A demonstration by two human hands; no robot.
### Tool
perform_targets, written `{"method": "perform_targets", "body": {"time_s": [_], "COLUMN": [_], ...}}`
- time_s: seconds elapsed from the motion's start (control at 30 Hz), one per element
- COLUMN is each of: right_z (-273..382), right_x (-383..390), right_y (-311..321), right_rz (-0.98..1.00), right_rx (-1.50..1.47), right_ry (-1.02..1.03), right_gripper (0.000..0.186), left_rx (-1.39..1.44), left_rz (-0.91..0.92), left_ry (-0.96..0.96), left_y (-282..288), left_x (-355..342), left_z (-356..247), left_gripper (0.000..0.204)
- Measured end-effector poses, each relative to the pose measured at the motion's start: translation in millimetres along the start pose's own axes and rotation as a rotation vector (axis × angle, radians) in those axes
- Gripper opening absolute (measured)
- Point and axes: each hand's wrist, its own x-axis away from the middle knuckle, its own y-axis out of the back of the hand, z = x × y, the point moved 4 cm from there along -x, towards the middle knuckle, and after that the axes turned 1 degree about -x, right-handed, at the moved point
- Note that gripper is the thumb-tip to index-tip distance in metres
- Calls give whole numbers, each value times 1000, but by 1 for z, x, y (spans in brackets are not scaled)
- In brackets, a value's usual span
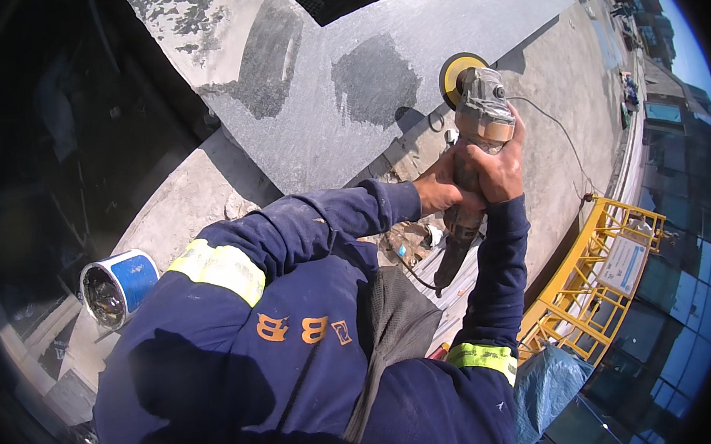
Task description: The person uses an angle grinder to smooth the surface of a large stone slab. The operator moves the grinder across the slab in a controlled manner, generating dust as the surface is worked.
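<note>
Both my hands are closed round an angle grinder (466, 178), dusty and worn, with its head raised toward the far side. My right hand (503, 164) wraps the body just behind the head. Lower on the body, my left hand (445, 188) grips from the left, its fingers partly hidden. A yellow-rimmed disc (450, 81) on the head stands at the right edge of a large grey slab (316, 142). Whether the disc touches the slab I cannot tell. Dark, wet-looking patches (375, 80) mark the slab's surface.
A blue and white bucket (134, 277) stands at the left. A yellow metal frame (574, 288) with a white sign and a blue sheet (552, 390) are at the lower right. A thin cable (570, 142) crosses the concrete. Debris lies beneath the grinder. Dark gaps border the slab.
</note>
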Motion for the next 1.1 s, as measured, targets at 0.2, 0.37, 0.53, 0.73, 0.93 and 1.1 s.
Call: {"method": "perform_targets", "body": {"time_s": [0.2, 0.37, 0.53, 0.73, 0.93, 1.1], "right_z": [20, 17, 16, 17, 16, 14], "right_x": [14, 18, 29, 36, 30, 17], "right_y": [-14, -21, -20, -32, -26, -42], "right_rz": [125, 160, 143, 122, 88, 197], "right_rx": [-107, -97, -117, -104, -191, -191], "right_ry": [-128, -111, -162, -164, -137, -144], "right_gripper": [98, 96, 97, 98, 99, 100], "left_rx": [38, 56, -11, -198, -318, -242], "left_rz": [-23, 5, 4, 152, 219, 112], "left_ry": [1, 105, 87, 103, 58, 60], "left_y": [-1, -3, 0, 17, 24, 32], "left_x": [18, 33, 41, 44, 42, 41], "left_z": [2, 1, 5, 2, -9, -5], "left_gripper": [65, 61, 58, 63, 72, 80]}}
